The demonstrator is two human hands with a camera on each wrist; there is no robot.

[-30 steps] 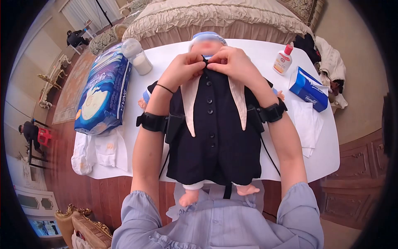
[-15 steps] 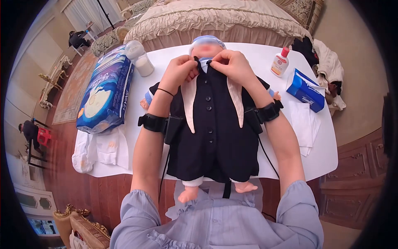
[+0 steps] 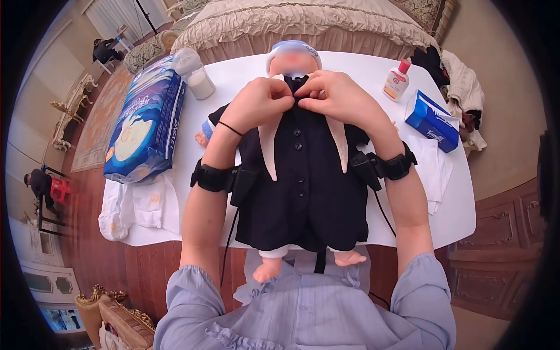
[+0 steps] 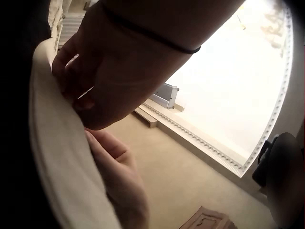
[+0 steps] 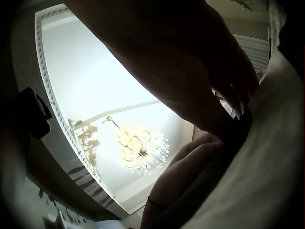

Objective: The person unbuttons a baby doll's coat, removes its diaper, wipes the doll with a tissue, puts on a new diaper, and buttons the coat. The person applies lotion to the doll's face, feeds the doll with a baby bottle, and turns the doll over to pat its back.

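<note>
A baby doll (image 3: 268,270) in a blue and white cap (image 3: 291,46) lies on its back, dressed in a black buttoned outfit (image 3: 277,204) with pale pointed lapels (image 3: 268,149). My left hand (image 3: 259,104) pinches one front edge of the outfit just below the doll's chin. Opposite it, my right hand (image 3: 344,100) pinches the other edge, with a narrow gap between the two hands. Several dark buttons (image 3: 298,146) run down the front below the hands. In the left wrist view, a lapel (image 4: 62,138) partly hides the fingertips; the right wrist view is dark around the fingers.
The doll lies on a white table (image 3: 233,70). On the left are a blue diaper pack (image 3: 140,122), a bottle (image 3: 200,84) with white contents and stained diapers (image 3: 137,204). A red-capped bottle (image 3: 396,81), a tissue box (image 3: 431,122) and white tissues (image 3: 431,166) are on the right.
Both hands parted the collar edges half a second ago, showing light blue cloth at the neck. Now they are slightly lower, with the black edges drawn closer together.
</note>
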